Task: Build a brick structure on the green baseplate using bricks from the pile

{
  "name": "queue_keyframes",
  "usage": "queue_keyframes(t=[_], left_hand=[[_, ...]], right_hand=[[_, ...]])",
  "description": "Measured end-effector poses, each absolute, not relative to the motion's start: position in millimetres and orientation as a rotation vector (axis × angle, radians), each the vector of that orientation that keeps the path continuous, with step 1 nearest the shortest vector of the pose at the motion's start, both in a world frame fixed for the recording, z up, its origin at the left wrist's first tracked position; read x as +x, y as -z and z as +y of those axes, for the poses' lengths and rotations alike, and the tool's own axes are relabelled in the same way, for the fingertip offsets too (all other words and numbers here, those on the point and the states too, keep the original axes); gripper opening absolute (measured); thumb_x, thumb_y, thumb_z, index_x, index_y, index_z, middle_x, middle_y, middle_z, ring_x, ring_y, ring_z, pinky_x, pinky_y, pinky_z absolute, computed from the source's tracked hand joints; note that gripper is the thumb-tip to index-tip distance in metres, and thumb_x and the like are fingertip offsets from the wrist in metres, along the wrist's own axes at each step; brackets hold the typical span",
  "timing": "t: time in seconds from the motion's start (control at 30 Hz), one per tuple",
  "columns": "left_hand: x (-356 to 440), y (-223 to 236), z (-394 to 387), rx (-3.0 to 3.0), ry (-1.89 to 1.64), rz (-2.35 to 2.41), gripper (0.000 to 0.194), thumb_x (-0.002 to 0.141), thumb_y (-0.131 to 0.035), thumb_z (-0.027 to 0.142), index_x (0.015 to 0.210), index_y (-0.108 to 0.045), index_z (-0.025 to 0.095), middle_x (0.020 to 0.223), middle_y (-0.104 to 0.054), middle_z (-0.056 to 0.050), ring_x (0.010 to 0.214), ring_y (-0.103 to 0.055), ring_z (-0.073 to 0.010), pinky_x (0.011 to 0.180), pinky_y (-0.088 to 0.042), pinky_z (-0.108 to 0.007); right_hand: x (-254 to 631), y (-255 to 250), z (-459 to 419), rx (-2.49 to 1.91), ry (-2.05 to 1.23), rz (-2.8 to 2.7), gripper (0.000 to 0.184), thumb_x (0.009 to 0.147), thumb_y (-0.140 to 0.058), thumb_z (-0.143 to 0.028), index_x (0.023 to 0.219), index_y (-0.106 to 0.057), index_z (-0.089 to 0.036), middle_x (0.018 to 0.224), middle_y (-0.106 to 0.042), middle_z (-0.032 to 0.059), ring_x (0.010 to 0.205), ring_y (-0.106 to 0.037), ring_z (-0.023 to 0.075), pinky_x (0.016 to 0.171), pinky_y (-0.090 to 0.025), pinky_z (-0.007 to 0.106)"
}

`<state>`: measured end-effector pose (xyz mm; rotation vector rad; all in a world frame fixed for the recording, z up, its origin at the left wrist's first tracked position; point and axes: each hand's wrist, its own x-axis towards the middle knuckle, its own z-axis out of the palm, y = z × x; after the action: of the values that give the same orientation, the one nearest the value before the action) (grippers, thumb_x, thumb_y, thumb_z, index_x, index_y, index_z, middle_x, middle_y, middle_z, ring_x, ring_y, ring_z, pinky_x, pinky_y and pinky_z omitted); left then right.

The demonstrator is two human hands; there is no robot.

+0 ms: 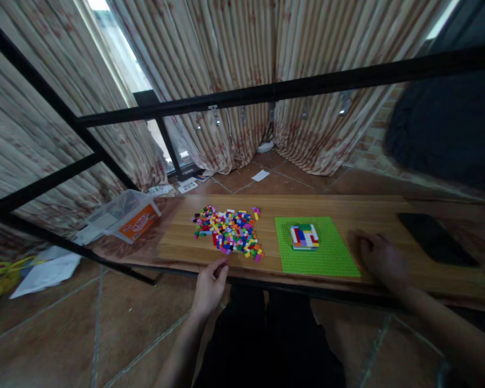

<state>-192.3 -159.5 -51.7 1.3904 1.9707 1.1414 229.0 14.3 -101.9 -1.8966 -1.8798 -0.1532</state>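
My left hand (210, 285) is at the table's front edge, just below a pile of small coloured building bricks (230, 231). Its thumb and fingers are curled together; anything between them is too small to make out. To the right of the pile lies a green baseplate (339, 256). On it sits a low, squarish block of joined bricks (304, 237) in white, red, blue, yellow and green. My right hand (382, 261) is over the table just right of the baseplate, apart from the brick block. Motion blurs its fingers.
A clear plastic box (125, 213) with an orange label stands at the left end of the wooden table (262, 205). A dark flat object (434, 240) lies on the right. Black metal bars (226, 99) cross in front of striped curtains (226, 54).
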Motion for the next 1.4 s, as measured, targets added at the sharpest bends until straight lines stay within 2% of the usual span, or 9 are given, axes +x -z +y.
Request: queue_keyframes(t=[0.17, 0.23, 0.37, 0.53, 0.63, 0.77, 1.1, 1.4], left_hand=[[-242, 44, -135, 1.448, -1.060, 2.337, 0.028, 0.086, -0.049, 0.026, 0.103, -0.069, 0.016, 0.093, -0.074, -0.008, 0.088, -0.069, -0.0200, 0.080, -0.054, -0.031], [-258, 44, -118, 1.589, -0.915, 2.491, 0.029, 0.087, -0.046, 0.023, 0.106, -0.068, 0.017, 0.098, -0.072, -0.009, 0.089, -0.068, -0.0189, 0.079, -0.053, -0.029], [-274, 47, -86, 1.713, -0.798, 2.488, 0.029, 0.082, -0.051, 0.017, 0.104, -0.069, 0.019, 0.102, -0.069, -0.009, 0.092, -0.065, -0.0193, 0.083, -0.051, -0.029], [-277, 49, -65, 1.870, -0.676, 2.422, 0.029, 0.077, -0.054, 0.015, 0.100, -0.070, 0.019, 0.108, -0.066, -0.011, 0.102, -0.061, -0.0237, 0.092, -0.047, -0.034], [-279, 51, -62, 1.938, -0.634, 2.398, 0.027, 0.079, -0.050, 0.016, 0.100, -0.068, 0.018, 0.109, -0.064, -0.013, 0.102, -0.060, -0.0265, 0.093, -0.046, -0.037], [-284, 55, -58, 2.088, -0.414, 2.442, 0.025, 0.085, -0.045, 0.023, 0.101, -0.063, 0.018, 0.107, -0.063, -0.012, 0.098, -0.060, -0.0252, 0.088, -0.046, -0.034], [-289, 48, -51, 2.459, -0.052, 2.382, 0.036, 0.092, -0.032, 0.030, 0.091, -0.064, 0.016, 0.096, -0.064, -0.015, 0.095, -0.059, -0.0293, 0.081, -0.043, -0.038], [-289, 42, -50, 2.491, 0.128, 2.389, 0.038, 0.092, -0.031, 0.034, 0.101, -0.063, 0.015, 0.103, -0.064, -0.015, 0.098, -0.059, -0.0308, 0.080, -0.042, -0.039]], right_hand=[[240, 116, 21, -1.876, 0.182, -1.886, 0.037, 0.089, -0.039, -0.037, 0.107, -0.069, -0.028, 0.096, -0.066, 0.0189, 0.059, -0.058, 0.0269, 0.053, -0.037, 0.042], [242, 118, 22, -1.891, 0.189, -1.879, 0.040, 0.089, -0.035, -0.041, 0.108, -0.069, -0.029, 0.097, -0.065, 0.0186, 0.060, -0.058, 0.0276, 0.053, -0.037, 0.042], [240, 116, 19, -1.919, 0.188, -1.892, 0.042, 0.090, -0.033, -0.040, 0.108, -0.069, -0.027, 0.098, -0.064, 0.0184, 0.068, -0.060, 0.0296, 0.057, -0.037, 0.043], [232, 106, 17, -1.976, 0.199, -1.861, 0.039, 0.089, -0.037, -0.037, 0.103, -0.070, -0.023, 0.093, -0.064, 0.0148, 0.061, -0.056, 0.0262, 0.054, -0.037, 0.040], [226, 100, 15, -1.969, 0.173, -1.859, 0.036, 0.088, -0.041, -0.033, 0.105, -0.070, -0.021, 0.092, -0.065, 0.0137, 0.059, -0.054, 0.0221, 0.054, -0.036, 0.035], [220, 96, 14, -1.943, 0.175, -1.827, 0.036, 0.089, -0.041, -0.028, 0.106, -0.070, -0.016, 0.093, -0.065, 0.0152, 0.059, -0.053, 0.0191, 0.054, -0.033, 0.032], [214, 87, 13, -2.002, 0.116, -1.813, 0.034, 0.091, -0.041, -0.025, 0.108, -0.069, -0.017, 0.096, -0.065, 0.0117, 0.066, -0.057, 0.0184, 0.059, -0.037, 0.030], [214, 87, 14, -2.019, 0.086, -1.827, 0.033, 0.093, -0.040, -0.023, 0.113, -0.066, -0.019, 0.103, -0.064, 0.0106, 0.077, -0.061, 0.0191, 0.068, -0.041, 0.029]])
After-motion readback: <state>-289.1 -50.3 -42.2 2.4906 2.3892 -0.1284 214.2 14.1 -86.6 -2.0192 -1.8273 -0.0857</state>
